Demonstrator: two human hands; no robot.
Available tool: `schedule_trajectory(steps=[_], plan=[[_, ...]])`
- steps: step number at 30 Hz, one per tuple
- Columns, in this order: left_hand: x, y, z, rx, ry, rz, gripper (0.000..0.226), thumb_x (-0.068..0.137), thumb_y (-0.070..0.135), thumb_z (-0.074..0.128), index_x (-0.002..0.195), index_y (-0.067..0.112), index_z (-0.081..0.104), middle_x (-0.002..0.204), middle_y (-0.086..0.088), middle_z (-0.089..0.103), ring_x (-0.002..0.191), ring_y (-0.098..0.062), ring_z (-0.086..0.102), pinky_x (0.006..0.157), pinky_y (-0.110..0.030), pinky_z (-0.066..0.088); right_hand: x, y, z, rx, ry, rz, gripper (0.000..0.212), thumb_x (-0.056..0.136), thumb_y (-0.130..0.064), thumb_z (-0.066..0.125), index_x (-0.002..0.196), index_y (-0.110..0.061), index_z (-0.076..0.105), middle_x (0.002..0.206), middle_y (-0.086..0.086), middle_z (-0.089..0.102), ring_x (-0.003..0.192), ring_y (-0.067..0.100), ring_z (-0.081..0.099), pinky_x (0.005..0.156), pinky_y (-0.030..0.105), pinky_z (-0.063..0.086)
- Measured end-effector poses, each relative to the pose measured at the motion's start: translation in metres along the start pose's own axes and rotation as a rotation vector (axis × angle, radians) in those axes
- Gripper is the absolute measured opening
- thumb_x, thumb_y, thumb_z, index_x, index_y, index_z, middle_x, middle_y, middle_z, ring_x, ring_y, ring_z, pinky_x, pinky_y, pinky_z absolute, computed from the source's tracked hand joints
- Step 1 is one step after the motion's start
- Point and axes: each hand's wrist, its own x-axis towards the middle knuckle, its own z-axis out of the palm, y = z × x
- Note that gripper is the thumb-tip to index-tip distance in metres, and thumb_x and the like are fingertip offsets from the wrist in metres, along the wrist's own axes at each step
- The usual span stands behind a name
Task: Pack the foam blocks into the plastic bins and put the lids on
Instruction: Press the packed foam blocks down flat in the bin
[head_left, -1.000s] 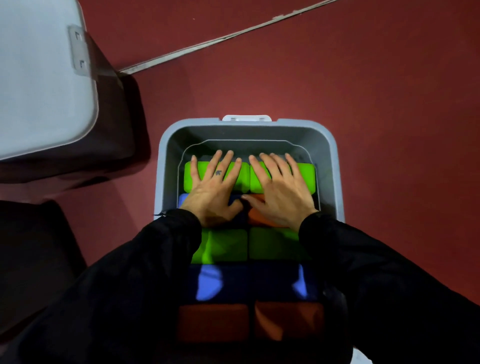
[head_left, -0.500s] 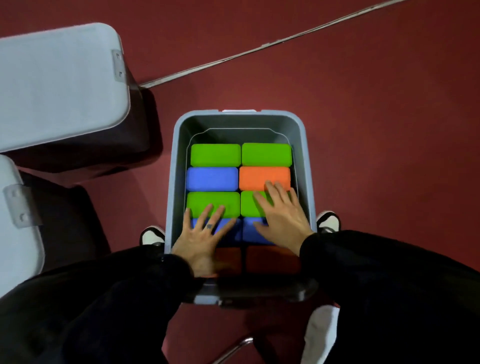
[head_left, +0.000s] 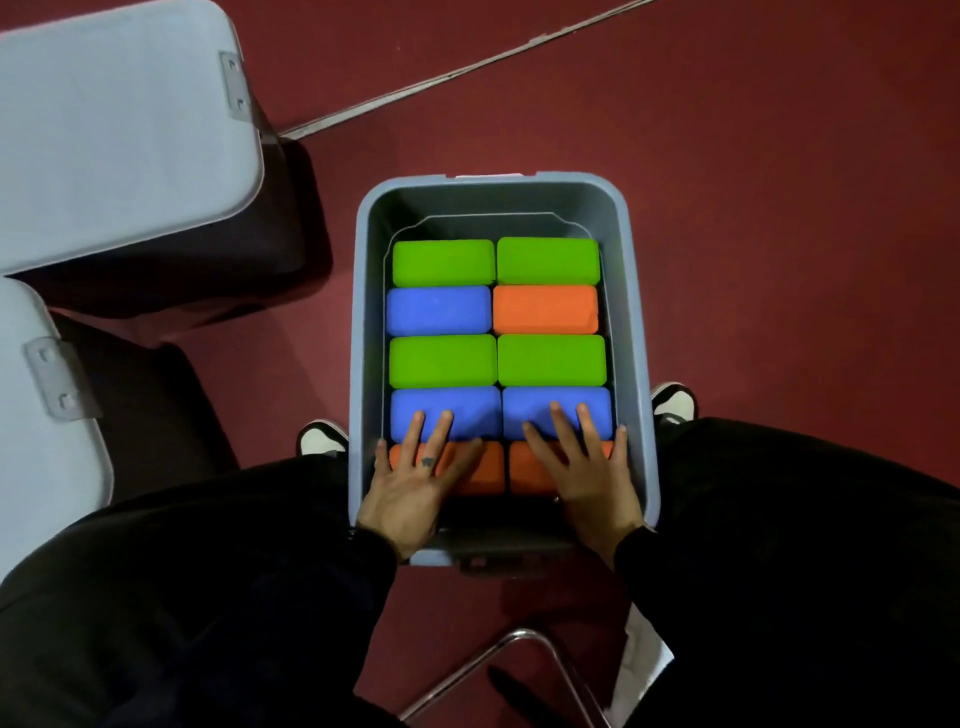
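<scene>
A person's left hand (head_left: 410, 493) lies flat with fingers spread across the near left orange block (head_left: 483, 467), its fingertips reaching onto the blue block (head_left: 441, 410) just beyond. The right hand (head_left: 582, 478) rests the same way, fingers straight, on the near right orange block (head_left: 524, 473) and the blue block beside it (head_left: 561, 405). Neither hand grips anything. Both reach into an open grey bin (head_left: 363, 312) on the red floor (head_left: 779, 208), where ten foam blocks sit in two tight columns: a green pair (head_left: 444, 262) at the far end, then blue (head_left: 439, 310) beside orange (head_left: 545, 309), then a second green pair (head_left: 444, 361), then the blue and orange rows under the hands. No lid is on this bin. To the left, two other bins stand with their grey lids (head_left: 114, 130) on. Black sleeves (head_left: 208, 597) fill the foreground, and the toes of two shoes (head_left: 322, 439) show on either side of the bin.
</scene>
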Motion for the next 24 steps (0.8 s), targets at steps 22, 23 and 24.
schedule_trajectory(steps=[22,23,24], plan=[[0.006,0.004,0.014,-0.004,0.140,-0.044,0.116,0.071,0.046,0.081,0.159,0.039,0.006,0.168,-0.014,0.002,0.150,-0.048,0.013,0.106,-0.076,0.022,0.003,0.004,0.010,0.111,0.128,0.004,0.078,0.088,-0.023,0.059,0.160,-0.024,0.030,0.167,0.018,0.022,0.151,0.049,0.021,0.113,0.076,0.017],[0.005,0.006,0.013,-0.013,0.153,-0.054,0.117,0.071,0.048,0.080,0.159,0.039,0.004,0.167,-0.015,0.005,0.150,-0.048,0.013,0.107,-0.076,0.023,0.001,0.005,0.009,0.108,0.138,0.003,0.082,0.084,-0.023,0.064,0.160,-0.025,0.032,0.167,0.019,0.022,0.151,0.049,0.022,0.113,0.076,0.016],[0.006,0.007,0.013,-0.016,0.158,-0.057,0.118,0.072,0.049,0.080,0.159,0.038,0.003,0.167,-0.016,0.007,0.150,-0.048,0.014,0.107,-0.075,0.024,0.002,0.006,0.009,0.105,0.145,0.005,0.087,0.081,-0.023,0.068,0.160,-0.025,0.032,0.167,0.020,0.022,0.151,0.049,0.022,0.114,0.076,0.016]])
